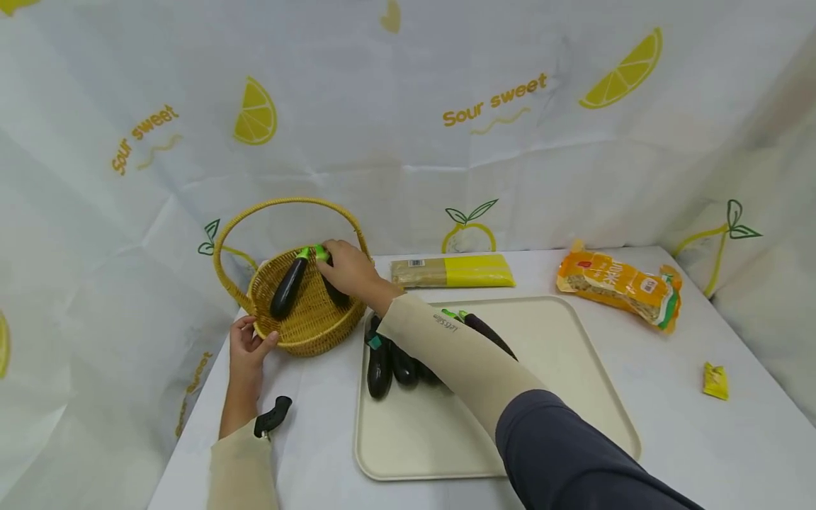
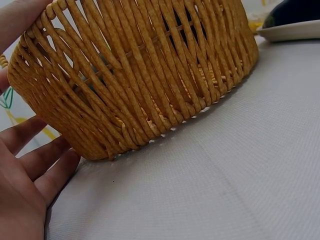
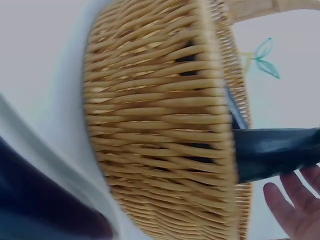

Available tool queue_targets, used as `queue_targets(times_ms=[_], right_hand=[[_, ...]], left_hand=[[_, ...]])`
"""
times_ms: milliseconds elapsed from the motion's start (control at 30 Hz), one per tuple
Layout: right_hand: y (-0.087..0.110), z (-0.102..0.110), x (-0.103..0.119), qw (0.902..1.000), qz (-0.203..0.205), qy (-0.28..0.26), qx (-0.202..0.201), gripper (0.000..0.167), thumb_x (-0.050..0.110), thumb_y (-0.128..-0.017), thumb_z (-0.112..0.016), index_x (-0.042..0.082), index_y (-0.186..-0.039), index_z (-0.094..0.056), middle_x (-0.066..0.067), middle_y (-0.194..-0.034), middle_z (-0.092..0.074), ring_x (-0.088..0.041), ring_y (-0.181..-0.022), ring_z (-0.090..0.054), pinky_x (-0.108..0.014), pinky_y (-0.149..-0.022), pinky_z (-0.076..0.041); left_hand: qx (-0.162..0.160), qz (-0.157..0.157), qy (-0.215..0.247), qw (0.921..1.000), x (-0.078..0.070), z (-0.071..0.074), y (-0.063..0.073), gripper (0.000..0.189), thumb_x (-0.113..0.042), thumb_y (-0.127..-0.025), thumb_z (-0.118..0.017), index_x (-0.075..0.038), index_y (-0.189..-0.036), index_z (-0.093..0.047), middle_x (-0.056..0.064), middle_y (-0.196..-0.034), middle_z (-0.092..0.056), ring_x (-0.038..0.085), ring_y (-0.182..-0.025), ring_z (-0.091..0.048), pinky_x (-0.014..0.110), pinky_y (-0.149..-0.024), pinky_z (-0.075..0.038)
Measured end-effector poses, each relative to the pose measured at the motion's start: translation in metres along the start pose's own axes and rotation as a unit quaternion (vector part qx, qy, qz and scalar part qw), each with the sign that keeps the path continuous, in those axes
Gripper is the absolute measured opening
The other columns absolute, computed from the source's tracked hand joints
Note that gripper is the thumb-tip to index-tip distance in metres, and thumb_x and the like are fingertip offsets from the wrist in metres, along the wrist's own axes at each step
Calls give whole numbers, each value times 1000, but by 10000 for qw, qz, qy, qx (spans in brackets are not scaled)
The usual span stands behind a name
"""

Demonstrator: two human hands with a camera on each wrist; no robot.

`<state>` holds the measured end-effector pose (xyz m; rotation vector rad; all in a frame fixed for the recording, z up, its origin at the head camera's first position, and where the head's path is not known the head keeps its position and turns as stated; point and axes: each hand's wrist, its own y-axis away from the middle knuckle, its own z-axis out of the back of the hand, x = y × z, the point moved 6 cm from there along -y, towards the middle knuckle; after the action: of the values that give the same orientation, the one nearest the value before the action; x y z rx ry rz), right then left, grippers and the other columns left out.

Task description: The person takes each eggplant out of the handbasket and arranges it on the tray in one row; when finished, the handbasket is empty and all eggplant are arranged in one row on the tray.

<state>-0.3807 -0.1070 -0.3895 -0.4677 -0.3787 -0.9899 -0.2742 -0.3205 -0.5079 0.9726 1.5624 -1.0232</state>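
Observation:
A yellow wicker basket (image 1: 314, 341) with a tall arched handle stands at the left of the table. One dark eggplant (image 1: 290, 287) with a green stem leans inside it. My right hand (image 1: 353, 270) reaches over the basket's right side and holds a second eggplant (image 1: 336, 289) near its green stem end. In the right wrist view this eggplant (image 3: 275, 150) juts above the rim, its lower end inside. My left hand (image 1: 247, 354) grips the basket's near left rim, thumb on top. In the left wrist view its fingers (image 2: 42, 155) lie against the woven outer wall.
Right of the basket is a beige tray (image 1: 433, 443) with several eggplants (image 1: 379, 372), partly hidden under my right sleeve. Behind it lies a yellow flat pack (image 1: 478, 271). An orange bag (image 1: 621, 287) and a small yellow packet (image 1: 715, 381) lie at the right.

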Motion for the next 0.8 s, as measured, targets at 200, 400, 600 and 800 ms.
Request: queue_targets(times_ms=[200,400,600,800], right_hand=[[2,-17,-7,9995,150,258,95,65,32,-101,-53,15,-154,-22,-9,-148,-42,-22,-126,-49,-36,-96,-44],[18,-4,-10,9970,332,-701,-76,66,33,-101,-53,19,-155,-19,-4,-147,-41,-18,-121,-51,-34,-94,-45],[52,34,-22,9808,490,-1857,-353,67,30,-97,-60,18,-153,-25,-3,-125,-57,-13,-107,-57,-28,-84,-49],[87,75,-56,9563,326,-2795,-794,61,23,-94,-66,11,-145,-35,-4,-110,-63,-15,-99,-60,-33,-85,-49]], left_hand=[[64,-168,-57,9998,0,-3,2,47,1,-91,-65,-19,-123,-36,17,-144,-37,16,-118,-48,16,-88,-43],[0,-4,-142,9999,3,-2,3,48,1,-91,-65,-19,-123,-35,15,-145,-36,17,-120,-47,16,-88,-42],[96,90,-105,9999,3,-8,3,48,1,-91,-65,-18,-124,-34,16,-146,-35,18,-120,-46,16,-88,-42],[-52,162,-230,9996,2,-3,2,50,-3,-91,-66,-19,-125,-34,14,-146,-36,16,-119,-46,14,-88,-41]])
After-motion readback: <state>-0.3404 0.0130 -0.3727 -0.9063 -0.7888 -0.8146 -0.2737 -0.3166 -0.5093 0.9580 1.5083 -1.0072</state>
